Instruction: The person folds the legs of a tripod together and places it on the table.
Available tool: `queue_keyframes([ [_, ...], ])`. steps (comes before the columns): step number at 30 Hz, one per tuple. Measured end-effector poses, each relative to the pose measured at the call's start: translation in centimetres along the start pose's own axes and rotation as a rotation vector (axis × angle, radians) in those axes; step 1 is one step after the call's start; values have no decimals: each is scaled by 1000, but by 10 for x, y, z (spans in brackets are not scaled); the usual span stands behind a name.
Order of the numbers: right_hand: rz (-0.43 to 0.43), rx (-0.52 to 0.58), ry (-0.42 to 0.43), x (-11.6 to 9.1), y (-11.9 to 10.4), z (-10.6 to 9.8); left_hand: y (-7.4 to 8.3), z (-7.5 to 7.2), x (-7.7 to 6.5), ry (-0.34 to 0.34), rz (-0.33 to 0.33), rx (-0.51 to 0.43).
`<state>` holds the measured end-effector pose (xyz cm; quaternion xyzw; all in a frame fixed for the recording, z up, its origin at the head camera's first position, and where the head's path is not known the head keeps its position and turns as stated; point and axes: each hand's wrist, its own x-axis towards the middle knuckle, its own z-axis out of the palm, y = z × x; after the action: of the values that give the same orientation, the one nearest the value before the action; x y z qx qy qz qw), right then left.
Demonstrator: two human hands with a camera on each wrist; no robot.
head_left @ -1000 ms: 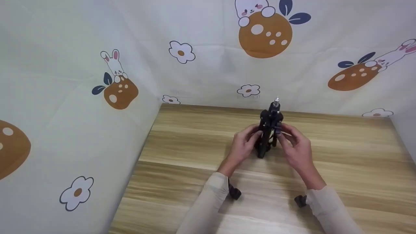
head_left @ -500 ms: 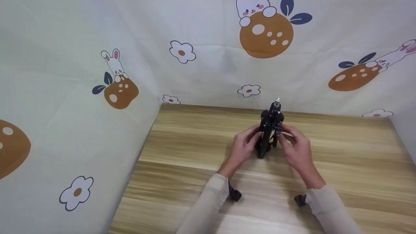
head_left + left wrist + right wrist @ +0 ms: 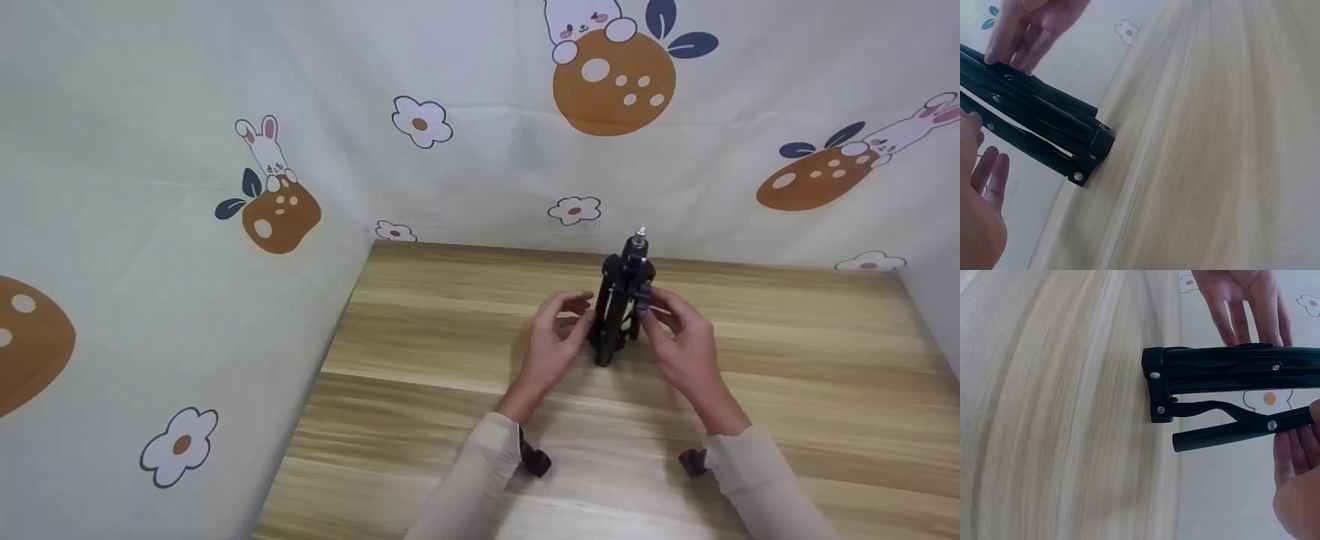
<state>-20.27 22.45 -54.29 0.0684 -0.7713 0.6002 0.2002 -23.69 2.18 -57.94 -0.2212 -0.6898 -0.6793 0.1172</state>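
Note:
A black folding light stand [image 3: 615,304] with a silver spigot stands upright on the table, its legs mostly folded in. My right hand [image 3: 684,341] pinches one leg between thumb and fingers; the right wrist view shows that leg [image 3: 1221,434] swung slightly out from the centre tube. On the other side, my left hand [image 3: 553,341] is beside the stand with loosely bent fingers. Its thumb is near or against a leg, and contact cannot be told. In the left wrist view, the left hand's fingers [image 3: 995,177] are apart from the black tubes.
The stand's foot rests on a wood-grain table [image 3: 420,322]. Behind it rises a white cloth wall [image 3: 480,165] printed with rabbits, oranges and flowers. Another cloth wall [image 3: 172,247] borders the left edge. Dark wrist mounts [image 3: 535,459] project below both sleeves.
My left hand has eased away from the stand, to the left and slightly down, with its fingers coming off the leg. The right hand and the stand stay nearly still.

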Motion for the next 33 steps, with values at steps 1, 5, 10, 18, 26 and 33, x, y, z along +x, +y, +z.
queue_keyframes([
  [1, -5, -4, 1, 0, 0, 0, 2, 0, -2, -4, -9, -10],
  [5, -15, -11, 9, -1, -1, -2, 10, 2, -9, -73, -60, -99],
  [10, -14, -12, 3, -2, 0, -2, 17, 4, -14, -127, -88, -102],
  [18, -9, -4, -3, -2, 4, -1, 19, 7, -13, -98, -28, -3],
  [26, -3, 2, 0, -3, 4, 0, 20, 10, -13, -82, 6, 61],
  [33, 27, 57, 22, -4, 2, 1, 20, 9, -13, -72, 42, 64],
])
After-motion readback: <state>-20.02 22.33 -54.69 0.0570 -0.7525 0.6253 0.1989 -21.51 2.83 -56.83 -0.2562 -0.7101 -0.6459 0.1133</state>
